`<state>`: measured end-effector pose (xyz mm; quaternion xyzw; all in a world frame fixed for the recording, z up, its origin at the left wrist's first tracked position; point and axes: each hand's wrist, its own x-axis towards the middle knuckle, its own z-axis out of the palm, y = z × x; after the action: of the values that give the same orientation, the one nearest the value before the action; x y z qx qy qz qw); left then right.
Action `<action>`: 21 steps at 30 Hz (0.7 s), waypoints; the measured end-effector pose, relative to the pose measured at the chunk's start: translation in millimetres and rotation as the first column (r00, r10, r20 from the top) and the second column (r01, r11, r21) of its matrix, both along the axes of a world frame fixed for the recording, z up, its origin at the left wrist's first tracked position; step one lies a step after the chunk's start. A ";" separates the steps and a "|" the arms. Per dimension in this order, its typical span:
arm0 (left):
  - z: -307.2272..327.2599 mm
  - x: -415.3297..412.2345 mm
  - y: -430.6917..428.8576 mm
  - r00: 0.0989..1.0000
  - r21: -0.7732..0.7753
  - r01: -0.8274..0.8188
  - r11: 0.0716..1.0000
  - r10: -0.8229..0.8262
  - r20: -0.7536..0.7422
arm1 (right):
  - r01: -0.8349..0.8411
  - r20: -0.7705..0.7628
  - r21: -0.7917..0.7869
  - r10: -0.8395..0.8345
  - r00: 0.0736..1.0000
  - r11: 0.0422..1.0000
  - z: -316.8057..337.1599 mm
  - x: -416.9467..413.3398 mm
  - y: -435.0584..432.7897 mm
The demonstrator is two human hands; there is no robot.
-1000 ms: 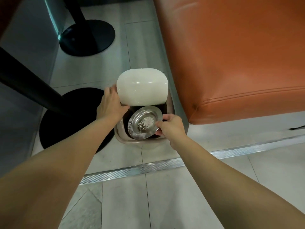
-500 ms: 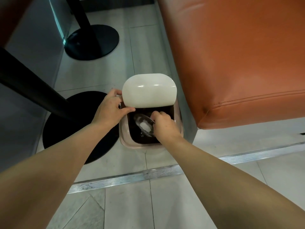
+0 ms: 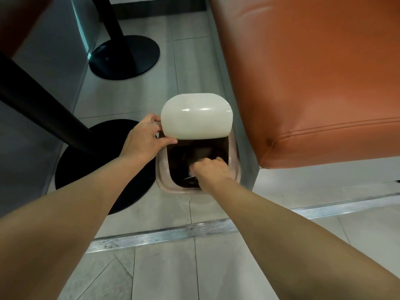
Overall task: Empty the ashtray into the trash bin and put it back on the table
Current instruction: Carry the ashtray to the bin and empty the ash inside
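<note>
Item: round steel ashtray, pinched in right hand grip, tipped inside pale plastic trash bin; left hand grips cream lid open; best kept low, shaken gently.

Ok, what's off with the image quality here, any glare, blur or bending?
Head view: two bright glare streaks on the white bin lid; the right hand is motion-blurred inside the dark bin mouth, so the ashtray barely shows; wide-angle lens bows the metal floor strip.
</note>
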<state>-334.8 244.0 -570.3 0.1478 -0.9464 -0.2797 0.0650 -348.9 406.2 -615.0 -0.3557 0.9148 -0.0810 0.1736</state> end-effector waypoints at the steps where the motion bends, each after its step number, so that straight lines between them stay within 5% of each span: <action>1: 0.3 0.5 0.4 1.000 0.002 -0.003 1.000 0.003 0.004 | 0.018 -0.019 -0.024 -0.018 1.000 1.000 0.8 0.0 0.8; 17: -3.2 -1.8 1.8 1.000 -0.030 -0.022 0.999 0.022 -0.015 | -0.035 -0.049 -0.002 0.035 0.998 0.999 0.0 8.0 7.5; 21: -2.5 -1.5 1.4 1.000 -0.027 -0.025 0.999 0.025 -0.016 | 0.097 -0.052 -0.154 -0.106 0.993 0.983 5.0 4.3 8.2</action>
<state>-336.3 245.4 -572.8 0.1565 -0.9477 -0.2670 0.0777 -344.6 414.5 -610.0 -0.3230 0.9277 -0.1481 0.1142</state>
